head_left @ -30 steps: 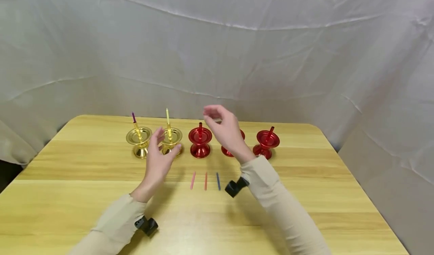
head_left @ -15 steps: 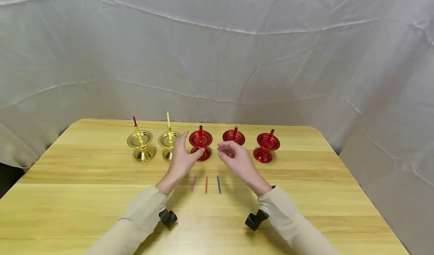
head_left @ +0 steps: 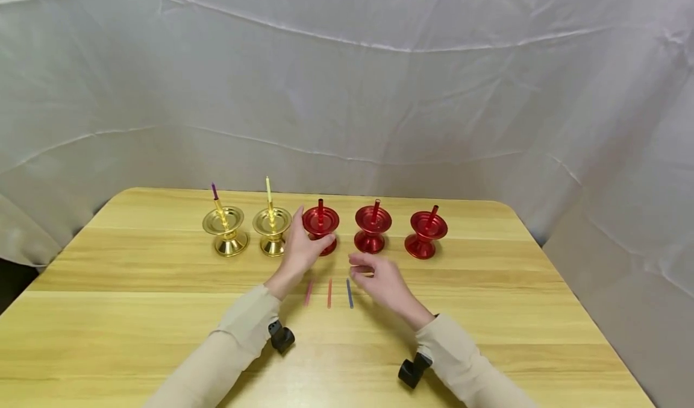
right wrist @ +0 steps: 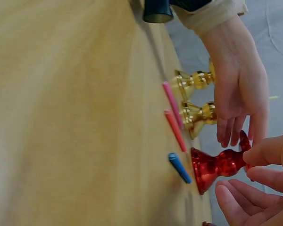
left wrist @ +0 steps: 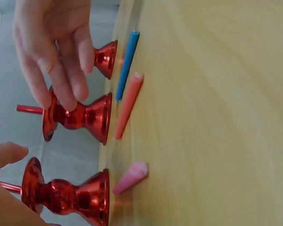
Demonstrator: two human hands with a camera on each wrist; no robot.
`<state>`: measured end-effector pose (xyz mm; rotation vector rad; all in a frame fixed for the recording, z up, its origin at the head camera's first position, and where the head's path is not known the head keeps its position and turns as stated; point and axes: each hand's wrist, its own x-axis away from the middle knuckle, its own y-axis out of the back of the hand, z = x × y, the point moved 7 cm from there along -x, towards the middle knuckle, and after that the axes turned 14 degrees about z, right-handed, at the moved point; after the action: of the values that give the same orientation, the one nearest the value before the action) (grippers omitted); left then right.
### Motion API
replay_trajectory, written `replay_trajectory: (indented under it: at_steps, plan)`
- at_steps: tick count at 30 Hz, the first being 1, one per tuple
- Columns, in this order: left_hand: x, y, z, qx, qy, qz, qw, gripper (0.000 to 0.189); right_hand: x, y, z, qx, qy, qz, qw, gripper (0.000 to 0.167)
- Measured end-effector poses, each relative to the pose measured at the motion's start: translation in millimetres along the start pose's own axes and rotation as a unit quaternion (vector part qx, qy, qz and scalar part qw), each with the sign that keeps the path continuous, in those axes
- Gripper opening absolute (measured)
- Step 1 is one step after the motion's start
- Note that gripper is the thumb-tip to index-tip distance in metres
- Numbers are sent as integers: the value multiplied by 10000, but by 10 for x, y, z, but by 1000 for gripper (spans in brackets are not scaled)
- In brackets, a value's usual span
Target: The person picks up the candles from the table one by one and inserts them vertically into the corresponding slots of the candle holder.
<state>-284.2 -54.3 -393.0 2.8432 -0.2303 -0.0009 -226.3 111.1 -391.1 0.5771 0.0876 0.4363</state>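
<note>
My left hand [head_left: 301, 252] is beside the leftmost red candle holder [head_left: 327, 221], thumb spread from straight fingers, with nothing in its grasp. Whether it touches the holder I cannot tell. Just above the far end of a blue candle [head_left: 349, 295] is my right hand [head_left: 386, 284], its thumb and loosely bent fingers apart around nothing. An orange candle [head_left: 329, 293] and a pink candle [head_left: 308, 293] lie beside the blue one on the table. In the right wrist view, the blue candle [right wrist: 179, 168] lies clear of the right fingers.
Two more red holders, one in the middle [head_left: 370, 241] and one at the right [head_left: 421, 247], stand in the row. Leftward, a gold holder [head_left: 231, 243] bears a purple candle [head_left: 214, 191]; another gold holder [head_left: 272, 246] bears a pale yellow candle [head_left: 268, 190]. A grey cloth [head_left: 347, 106] hangs behind.
My right hand has come down from above the red holders toward the blue candle. My left hand has shifted right from the gold holders to the leftmost red holder.
</note>
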Motion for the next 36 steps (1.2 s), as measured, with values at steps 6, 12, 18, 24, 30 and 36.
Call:
replay_trajectory:
  at_steps: [6,12,18,24,30,36]
  plan:
    - [-68,-18,116,179,234,202,9994,98,82,-53,-57,128,-120,168,9997,34]
    - [-102,-19,132,160,339,270,9989,96,103,-93,-128,221,-331,198,9990,33]
    - [-124,-24,116,176,225,202,9994,88,89,-152,-164,379,-537,186,9977,27]
    - [-141,-40,126,413,285,223,9985,86,48,-149,-122,963,-358,-9,9947,8]
    - [-136,-46,116,537,270,313,9977,84,7,-189,-67,1235,-243,34,9920,35]
    - [-121,-41,139,567,357,324,9972,84,-29,-234,-13,1655,-224,313,9855,36]
